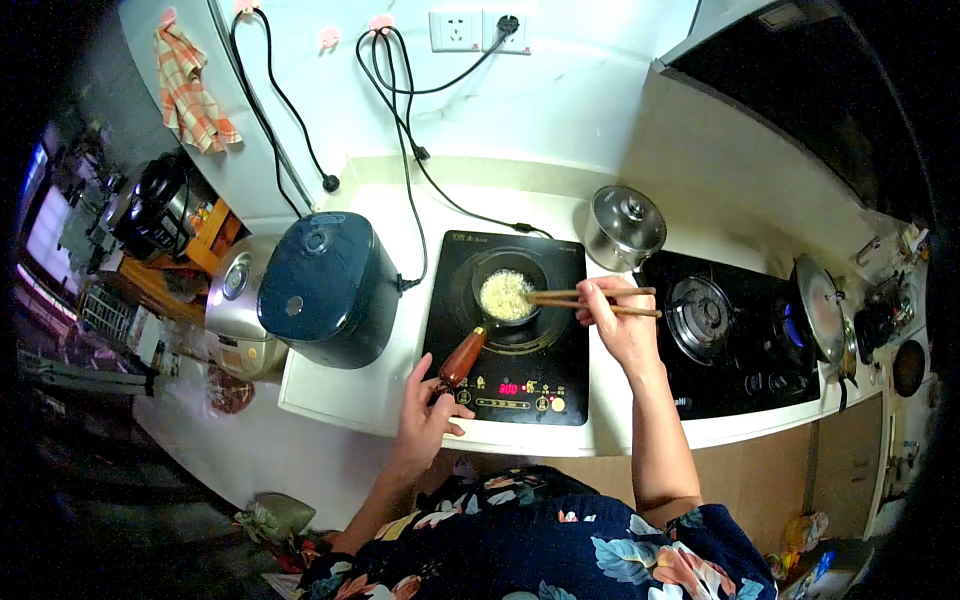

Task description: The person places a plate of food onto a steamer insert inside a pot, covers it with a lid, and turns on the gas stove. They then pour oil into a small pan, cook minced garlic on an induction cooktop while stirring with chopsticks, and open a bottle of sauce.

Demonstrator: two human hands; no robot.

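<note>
A small dark frying pan [478, 283] sits on the black induction cooktop [440, 300], with pale yellow, frothy-looking food [507, 296] inside. Its reddish-brown handle [462, 358] points toward me, down and to the left. My left hand [428, 418] is around the end of that handle, thumb and forefinger on either side of it. A pair of wooden chopsticks [572, 299] is held in my right hand [617, 325], from the right of the pan. Their tips reach the food at the pan's right side. The cooktop's display glows red and seems to read 300.
A dark blue rice cooker [325, 285] stands left of the cooktop, beside a silver cooker [236, 300]. Behind right is a lidded steel pot [625, 228]. A gas stove [730, 345] lies at right, with a pan lid [820, 305] at its far side. Black cords [415, 200] hang behind.
</note>
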